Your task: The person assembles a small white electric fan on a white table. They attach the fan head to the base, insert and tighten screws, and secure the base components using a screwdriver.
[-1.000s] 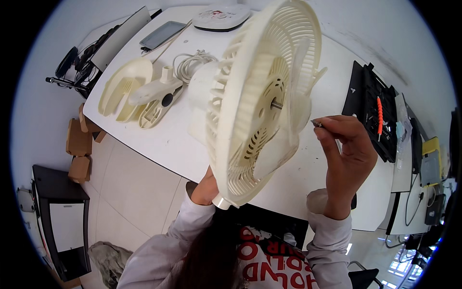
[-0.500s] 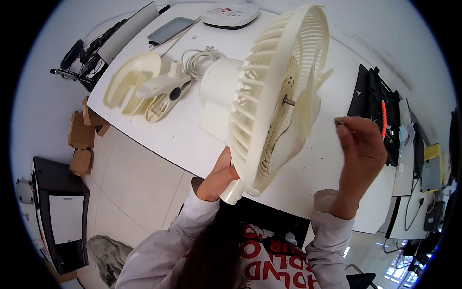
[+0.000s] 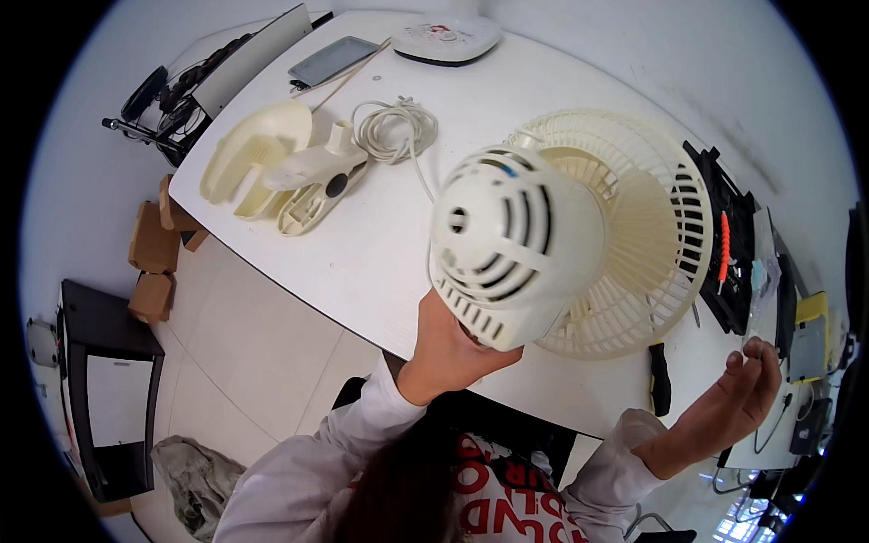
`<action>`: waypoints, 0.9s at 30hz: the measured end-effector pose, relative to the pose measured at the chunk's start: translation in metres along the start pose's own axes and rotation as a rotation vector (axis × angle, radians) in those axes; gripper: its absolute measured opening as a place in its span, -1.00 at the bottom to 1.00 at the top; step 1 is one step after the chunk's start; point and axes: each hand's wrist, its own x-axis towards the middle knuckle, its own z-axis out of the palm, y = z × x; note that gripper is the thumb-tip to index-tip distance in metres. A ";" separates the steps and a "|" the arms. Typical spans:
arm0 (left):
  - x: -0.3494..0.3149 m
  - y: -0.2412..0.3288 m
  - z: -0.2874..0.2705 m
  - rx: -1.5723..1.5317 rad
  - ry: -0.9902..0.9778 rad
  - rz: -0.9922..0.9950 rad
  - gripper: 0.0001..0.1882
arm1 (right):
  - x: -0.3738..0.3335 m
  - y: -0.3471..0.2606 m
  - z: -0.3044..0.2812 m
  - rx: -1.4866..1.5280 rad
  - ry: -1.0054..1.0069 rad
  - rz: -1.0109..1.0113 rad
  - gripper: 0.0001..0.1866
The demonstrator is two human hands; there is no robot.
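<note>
The two hands are well apart from each other. The left hand (image 3: 453, 353) is clamped on the near, lower edge of the fan (image 3: 534, 235), which is held above the right half of the table (image 3: 326, 267), its motor cover toward the viewer. The right hand (image 3: 724, 403) is near the right edge, with bent fingers; I cannot tell whether it holds something small. Between this hand and the fan lies a screwdriver (image 3: 661, 380). The coiled cable (image 3: 396, 131) is on the far left side of the fan.
</note>
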 end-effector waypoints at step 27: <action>-0.009 -0.004 0.023 0.405 0.174 0.159 -0.34 | -0.028 -0.033 0.035 -0.019 -0.534 -0.183 -0.66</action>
